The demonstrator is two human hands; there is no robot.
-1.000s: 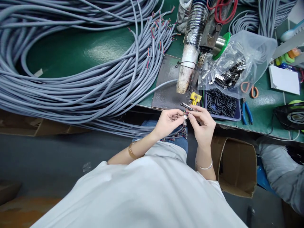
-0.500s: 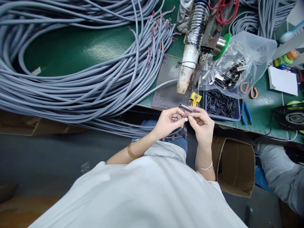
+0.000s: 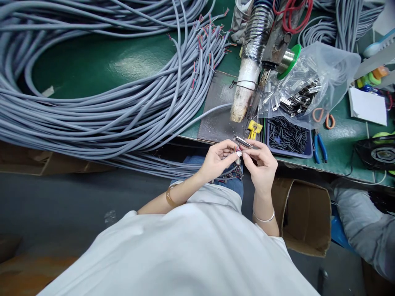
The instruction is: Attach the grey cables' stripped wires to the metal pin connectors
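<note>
Several coloured wires [image 3: 237, 149] sit pinched in my left hand [image 3: 217, 159] before the green bench [image 3: 345, 144], while my right hand [image 3: 263, 166], half-curled, grip indeterminable, has fingertips at the D-sub connector [image 3: 242, 142], thumbs now slightly farther apart, suggesting wire handling continues.

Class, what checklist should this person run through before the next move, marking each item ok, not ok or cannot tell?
1. Left hand pinching the coloured wires: ok.
2. Left hand free: not ok.
3. Right hand gripping a wire: cannot tell; too small.
4. D-sub connector beside the fingers: ok.
5. Wires joined to connector: cannot tell.
6. Black sleeves in their tray: ok.
</note>
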